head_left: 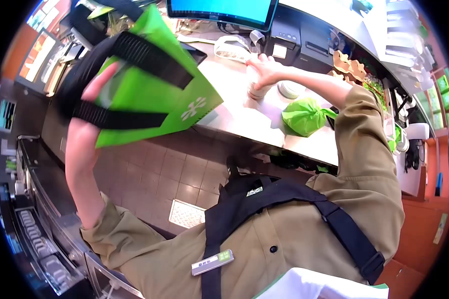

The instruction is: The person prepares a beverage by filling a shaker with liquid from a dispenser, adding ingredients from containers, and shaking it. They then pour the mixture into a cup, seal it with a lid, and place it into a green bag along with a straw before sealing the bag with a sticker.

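My left hand (99,88) holds up a bright green bag (184,94) with wide black straps and a white flower-like mark. The straps cross over my hand and wrist, and most of the fingers are hidden by the bag. Over the counter (229,112), my right hand (267,71) is closed around a pale cylindrical cup (255,85) standing upright. Right beside that hand is a round white lid or container (291,88). A tied green plastic bag (305,117) lies nearer the counter's front edge, under my right forearm.
Behind the counter stand a monitor (224,9) and dark printers (312,47). Brown cardboard cup carriers (348,66) lie at the right, near stacked white cups (401,30). Tiled floor (169,174) shows below, and steel equipment (45,239) runs along the left.
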### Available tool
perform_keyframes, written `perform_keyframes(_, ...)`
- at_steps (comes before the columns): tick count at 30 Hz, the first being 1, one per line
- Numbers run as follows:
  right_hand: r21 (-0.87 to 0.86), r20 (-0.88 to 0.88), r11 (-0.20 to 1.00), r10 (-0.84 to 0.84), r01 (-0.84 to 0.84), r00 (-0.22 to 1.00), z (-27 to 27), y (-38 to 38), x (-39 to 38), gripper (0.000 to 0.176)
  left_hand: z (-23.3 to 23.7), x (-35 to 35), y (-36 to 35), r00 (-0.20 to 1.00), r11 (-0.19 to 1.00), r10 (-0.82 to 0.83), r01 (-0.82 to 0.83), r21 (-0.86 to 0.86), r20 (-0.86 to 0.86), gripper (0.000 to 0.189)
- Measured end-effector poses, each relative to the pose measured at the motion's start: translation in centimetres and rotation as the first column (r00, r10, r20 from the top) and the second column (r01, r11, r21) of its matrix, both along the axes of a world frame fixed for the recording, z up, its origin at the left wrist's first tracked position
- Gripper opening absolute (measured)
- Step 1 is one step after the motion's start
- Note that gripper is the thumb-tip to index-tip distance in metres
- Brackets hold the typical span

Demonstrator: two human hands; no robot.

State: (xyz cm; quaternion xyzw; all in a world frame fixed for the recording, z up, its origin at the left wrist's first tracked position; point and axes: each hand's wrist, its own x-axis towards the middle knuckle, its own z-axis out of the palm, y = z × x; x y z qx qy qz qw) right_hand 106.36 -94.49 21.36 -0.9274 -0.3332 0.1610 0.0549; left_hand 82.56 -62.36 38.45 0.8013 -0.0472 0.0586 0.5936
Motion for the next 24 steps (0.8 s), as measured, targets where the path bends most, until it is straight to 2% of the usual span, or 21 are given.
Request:
perform_keyframes(1, -0.035, 0.014, 0.997, -0.064, 0.064, 0.998, 1.5, -0.5, 0.0, 0.083, 0.3, 2.4, -0.7, 0.997, 0.995, -0.059, 0.056, 0.077, 0.042, 0.052)
perform_keyframes(2, 0.020, 0.032, 0.998, -0.060, 0.060, 0.998, 4.0, -1.6, 0.1, 0.081, -0.2, 5.0, -0.9, 0.996, 0.995, -0.084, 0.083, 0.049, 0.014, 0.052)
perform_keyframes(3, -0.014, 0.073, 0.997, -0.071, 0.073, 0.995, 8.6, -1.9, -0.7, 0.080, -0.7, 7.4, -1.3, 0.994, 0.994, -0.111, 0.112, 0.019, -0.015, 0.052)
perform_keyframes(4, 0.017, 0.083, 0.994, -0.110, 0.109, 0.990, 13.7, -2.5, -1.7, 0.078, 0.4, 9.2, -2.2, 0.952, 0.979, -0.202, 0.203, -0.020, -0.230, 0.052)
perform_keyframes(5, 0.130, 0.091, 0.989, -0.076, 0.064, 0.993, 16.7, -3.8, -0.8, 0.076, 0.2, 10.9, -3.9, 0.965, 0.987, -0.154, 0.158, -0.001, -0.211, 0.055)
perform_keyframes(6, 0.547, -0.010, 0.837, 0.046, -0.033, 0.999, 19.8, -5.1, -1.5, 0.072, 0.5, 12.9, -5.2, 0.937, 0.963, -0.261, 0.271, 0.012, -0.234, 0.057)
perform_keyframes(7, 0.440, -0.007, 0.897, -0.052, 0.050, 0.999, 24.7, -4.5, -3.2, 0.073, 0.6, 14.4, -6.6, 0.895, 0.924, -0.363, 0.381, 0.023, -0.258, 0.058)
perform_keyframes(8, 0.318, 0.003, 0.939, -0.141, 0.133, 0.990, 29.6, -3.9, -4.9, 0.074, 0.3, 15.3, -8.3, 0.894, 0.919, -0.373, 0.393, 0.035, -0.248, 0.058)
perform_keyframes(10, 0.369, 0.175, 0.924, -0.179, 0.104, 0.968, 34.5, -0.5, -8.7, 0.081, 0.6, 16.6, -11.5, 0.877, 0.899, -0.403, 0.433, 0.064, -0.262, 0.061)
perform_keyframes(11, 0.314, 0.194, 0.941, -0.195, 0.127, 0.962, 35.9, 0.6, -9.2, 0.080, 1.0, 17.0, -12.7, 0.859, 0.883, -0.422, 0.462, 0.082, -0.289, 0.063)
perform_keyframes(14, 0.197, 0.162, 0.963, -0.216, 0.183, 0.963, 34.2, 0.9, -7.0, 0.076, -0.5, 18.9, -15.3, 0.856, 0.880, -0.458, 0.474, 0.010, -0.241, 0.062)
perform_keyframes(16, 0.218, 0.187, 0.968, -0.168, 0.126, 0.968, 29.2, 0.1, -4.5, 0.069, -1.2, 19.5, -15.6, 0.818, 0.865, -0.498, 0.491, -0.100, -0.289, 0.056)
perform_keyframes(17, 0.278, 0.212, 0.959, -0.121, 0.059, 0.970, 26.7, 0.0, -4.5, 0.069, -2.2, 19.7, -15.4, 0.839, 0.876, -0.481, 0.471, -0.102, -0.255, 0.055)
perform_keyframes(18, 0.161, 0.285, 0.986, -0.091, 0.046, 0.954, 24.7, -0.1, -4.4, 0.072, -3.2, 19.7, -15.1, 0.862, 0.889, -0.457, 0.445, -0.106, -0.218, 0.055)
perform_keyframes(19, 0.136, 0.232, 0.989, -0.081, 0.050, 0.969, 23.6, 0.1, -4.7, 0.075, -3.7, 19.6, -14.7, 0.886, 0.904, -0.427, 0.414, -0.107, -0.180, 0.055)
perform_keyframes(20, 0.076, 0.209, 0.997, -0.040, 0.025, 0.977, 22.3, 0.0, -4.6, 0.084, -3.8, 19.3, -14.4, 0.920, 0.920, -0.387, 0.382, -0.084, -0.057, 0.059)
perform_keyframes(21, -0.011, 0.080, 0.998, -0.054, 0.055, 0.995, 22.4, 0.4, -4.9, 0.082, -4.1, 19.8, -13.8, 0.924, 0.924, -0.383, 0.383, -0.002, 0.021, 0.060)
perform_keyframes(22, -0.066, 0.034, 0.996, -0.053, 0.055, 0.998, 21.7, 0.1, -4.8, 0.080, -4.8, 20.6, -13.5, 0.919, 0.923, -0.382, 0.376, 0.078, 0.098, 0.061)
perform_keyframes(23, -0.123, -0.008, 0.991, -0.053, 0.052, 0.999, 21.2, -0.1, -4.6, 0.078, -5.0, 20.9, -13.1, 0.907, 0.920, -0.383, 0.358, 0.158, 0.176, 0.062)
perform_keyframes(24, -0.144, 0.033, 0.990, 0.006, -0.001, 0.999, 21.0, -0.3, -4.7, 0.077, -5.1, 20.8, -13.3, 0.897, 0.906, -0.411, 0.382, 0.183, 0.161, 0.063)
